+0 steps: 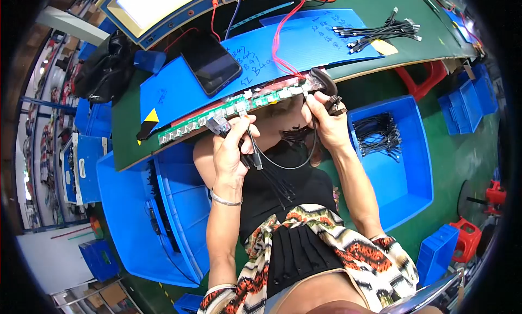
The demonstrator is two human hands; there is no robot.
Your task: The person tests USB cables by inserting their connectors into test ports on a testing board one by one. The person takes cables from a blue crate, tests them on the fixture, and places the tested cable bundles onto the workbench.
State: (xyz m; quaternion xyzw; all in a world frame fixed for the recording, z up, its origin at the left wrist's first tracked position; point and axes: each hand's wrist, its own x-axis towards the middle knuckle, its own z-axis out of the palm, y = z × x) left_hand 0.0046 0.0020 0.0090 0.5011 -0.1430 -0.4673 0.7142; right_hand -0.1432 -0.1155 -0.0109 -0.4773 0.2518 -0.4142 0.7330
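while both hands (pixel 231 142) hold a cable (pixel 288 168), blue bins (pixel 399 197) flank them

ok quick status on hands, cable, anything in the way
Left hand and right hand gripping looped cable, one near each end. Both hands close to green circuit board. More cables dangling below left hand; phone beyond board, clear of both.
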